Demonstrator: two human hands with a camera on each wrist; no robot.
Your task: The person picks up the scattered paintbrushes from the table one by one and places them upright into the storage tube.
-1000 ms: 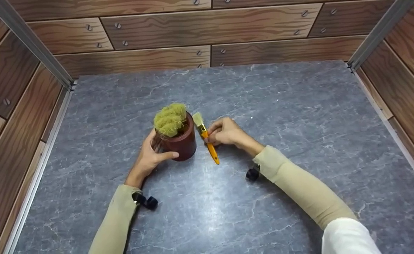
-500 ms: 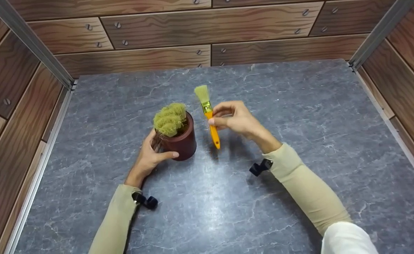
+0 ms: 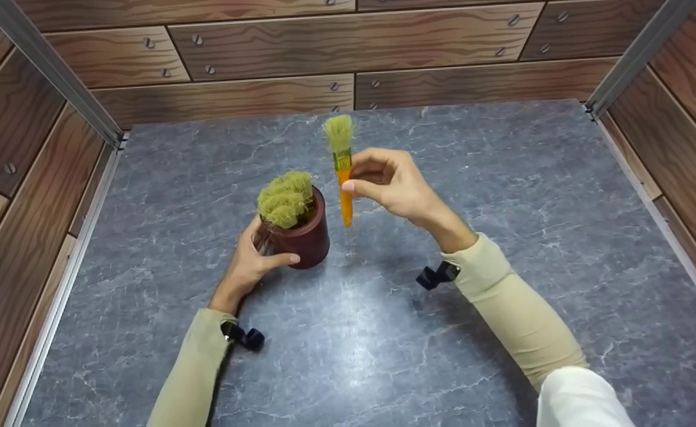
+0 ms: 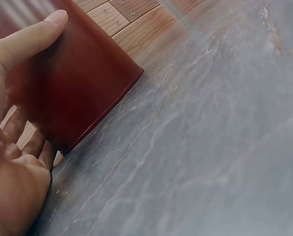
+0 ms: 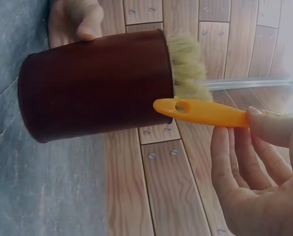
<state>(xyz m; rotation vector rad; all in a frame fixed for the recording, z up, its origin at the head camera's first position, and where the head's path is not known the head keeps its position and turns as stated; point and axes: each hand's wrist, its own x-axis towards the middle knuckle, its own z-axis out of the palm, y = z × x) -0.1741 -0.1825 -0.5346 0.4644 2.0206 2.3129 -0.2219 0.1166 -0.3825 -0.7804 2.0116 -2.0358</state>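
A dark red-brown cylindrical pot (image 3: 307,246) stands upright on the table left of centre, with yellow-green bristle tufts (image 3: 285,200) sticking out of its top. My left hand (image 3: 245,264) grips its near left side, the thumb across the front and the fingers round behind. Right of the pot, my right hand (image 3: 404,187) pinches a paintbrush (image 3: 346,190) by its orange handle between thumb and fingers. The brush is held bristles up above the table. In the right wrist view, the handle's end with its hole (image 5: 181,106) overlaps the pot's rim.
The grey marbled table (image 3: 502,178) is bounded by wood-patterned walls (image 3: 348,44) at the back and both sides. Metal posts (image 3: 626,71) rise at the back corners. A black camera mount (image 3: 244,336) hangs at each wrist.
My right hand has lifted the paintbrush from beside the pot, moving it up and toward the back and turning it more upright. My left hand and the pot have stayed in place.
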